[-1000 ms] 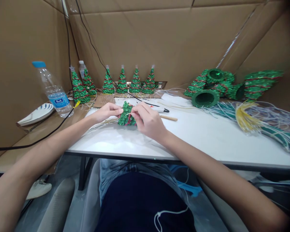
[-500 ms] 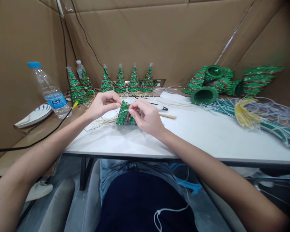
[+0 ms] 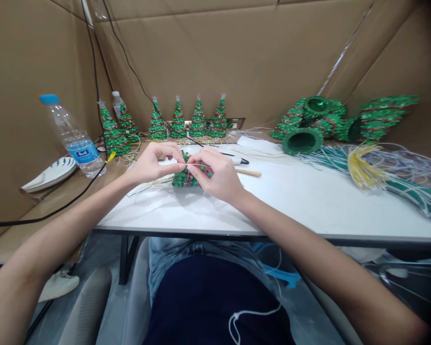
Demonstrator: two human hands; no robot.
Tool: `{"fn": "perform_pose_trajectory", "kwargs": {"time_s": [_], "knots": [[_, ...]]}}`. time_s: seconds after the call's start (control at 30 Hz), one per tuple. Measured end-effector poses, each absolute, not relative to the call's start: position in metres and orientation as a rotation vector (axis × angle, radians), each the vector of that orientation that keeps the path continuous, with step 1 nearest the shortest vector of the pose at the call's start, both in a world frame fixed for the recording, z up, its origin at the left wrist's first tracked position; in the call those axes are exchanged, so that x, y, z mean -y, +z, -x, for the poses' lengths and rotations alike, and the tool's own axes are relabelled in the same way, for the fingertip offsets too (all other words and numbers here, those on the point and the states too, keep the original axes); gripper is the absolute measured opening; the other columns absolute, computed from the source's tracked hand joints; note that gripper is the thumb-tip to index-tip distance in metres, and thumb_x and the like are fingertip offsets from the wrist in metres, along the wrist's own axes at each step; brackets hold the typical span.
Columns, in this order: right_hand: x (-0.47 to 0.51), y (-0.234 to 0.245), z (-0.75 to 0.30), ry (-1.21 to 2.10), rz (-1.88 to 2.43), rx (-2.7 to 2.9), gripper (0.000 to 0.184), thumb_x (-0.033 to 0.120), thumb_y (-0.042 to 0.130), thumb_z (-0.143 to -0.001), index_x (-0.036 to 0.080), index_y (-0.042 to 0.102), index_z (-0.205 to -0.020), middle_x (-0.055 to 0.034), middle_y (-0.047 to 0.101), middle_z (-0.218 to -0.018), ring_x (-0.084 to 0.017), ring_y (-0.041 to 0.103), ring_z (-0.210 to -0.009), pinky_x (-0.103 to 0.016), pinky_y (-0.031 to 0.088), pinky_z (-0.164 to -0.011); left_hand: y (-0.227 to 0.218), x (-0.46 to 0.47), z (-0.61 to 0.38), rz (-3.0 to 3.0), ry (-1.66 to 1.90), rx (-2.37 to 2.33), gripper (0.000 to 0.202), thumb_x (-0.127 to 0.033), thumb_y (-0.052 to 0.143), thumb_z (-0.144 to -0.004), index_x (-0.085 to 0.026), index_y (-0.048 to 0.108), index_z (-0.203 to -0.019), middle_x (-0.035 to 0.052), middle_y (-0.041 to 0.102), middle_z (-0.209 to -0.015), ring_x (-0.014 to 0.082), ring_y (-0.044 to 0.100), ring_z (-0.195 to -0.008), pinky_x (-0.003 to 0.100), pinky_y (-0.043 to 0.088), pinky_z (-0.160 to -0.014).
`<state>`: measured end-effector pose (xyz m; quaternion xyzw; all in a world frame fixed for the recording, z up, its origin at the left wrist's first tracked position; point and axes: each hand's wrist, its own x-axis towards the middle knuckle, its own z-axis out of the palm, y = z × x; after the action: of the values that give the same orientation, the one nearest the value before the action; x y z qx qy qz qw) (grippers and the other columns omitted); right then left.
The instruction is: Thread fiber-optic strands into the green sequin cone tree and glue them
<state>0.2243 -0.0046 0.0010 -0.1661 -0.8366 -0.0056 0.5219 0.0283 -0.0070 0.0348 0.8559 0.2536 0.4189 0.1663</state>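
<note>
A small green sequin tree [image 3: 184, 176] with red trim stands on the white table [image 3: 294, 201], partly hidden behind my hands. My left hand [image 3: 154, 163] and my right hand [image 3: 215, 175] meet just in front of it. Each pinches an end of a thin yellow strand [image 3: 193, 165] stretched between the fingertips. Loose pale strands [image 3: 154, 182] trail from the tree's base toward the left.
Several finished little trees [image 3: 187, 122] line the back. A water bottle [image 3: 75, 139] and a plate [image 3: 50, 175] stand at the left, near a black cable [image 3: 57, 208]. Green cones [image 3: 309, 129] and bundled strands [image 3: 373, 170] lie on the right. A pen [image 3: 237, 161] and wooden stick [image 3: 249, 172] lie behind my hands.
My hands lifted off the tree and came together in front of it, now drawing the yellow strand taut between them. The tree stays on the table.
</note>
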Motion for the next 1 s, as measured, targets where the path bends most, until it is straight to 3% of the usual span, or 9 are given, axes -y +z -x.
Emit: {"fn": "perform_pose_trajectory", "kwargs": {"time_s": [0.23,0.5,0.8,1.0], "knots": [[0.002,0.001,-0.225,-0.033,0.423,2.026,0.011,0.018,0.053,-0.087,0.018,0.058,-0.077,-0.0012,0.057,-0.072,-0.013,0.050,-0.064,-0.027,0.040,-0.061,0.034,0.004,-0.025,-2.344,1.233,-0.689,0.013,-0.030,0.077,-0.069,-0.018,0.074,-0.067,0.0038,0.064,-0.069,0.0142,0.056,-0.066,0.029,0.044,-0.063],[-0.005,-0.004,-0.227,-0.217,0.289,1.932,0.015,0.020,0.057,-0.087,0.019,0.072,-0.081,-0.0029,0.068,-0.076,-0.013,0.061,-0.067,-0.026,0.049,-0.061,0.033,0.001,-0.023,-2.240,1.233,-0.681,0.010,-0.029,0.080,-0.064,-0.020,0.076,-0.065,0.0033,0.064,-0.067,0.0142,0.056,-0.065,0.029,0.044,-0.061],[-0.007,-0.004,-0.228,-0.218,0.314,1.908,0.016,0.021,0.060,-0.085,0.022,0.075,-0.083,-0.0038,0.073,-0.083,-0.015,0.067,-0.074,-0.029,0.054,-0.065,0.033,0.001,-0.023,-2.194,1.261,-0.722,0.008,-0.027,0.081,-0.062,-0.021,0.076,-0.064,0.0021,0.064,-0.067,0.0138,0.056,-0.064,0.029,0.044,-0.059],[-0.007,-0.004,-0.229,-0.201,0.334,1.900,0.016,0.021,0.060,-0.085,0.022,0.075,-0.084,-0.0035,0.074,-0.084,-0.015,0.067,-0.074,-0.028,0.054,-0.065,0.034,0.002,-0.021,-2.325,1.237,-0.738,0.012,-0.031,0.076,-0.068,-0.019,0.075,-0.067,0.0046,0.067,-0.071,0.0149,0.058,-0.066,0.029,0.046,-0.062]]}}
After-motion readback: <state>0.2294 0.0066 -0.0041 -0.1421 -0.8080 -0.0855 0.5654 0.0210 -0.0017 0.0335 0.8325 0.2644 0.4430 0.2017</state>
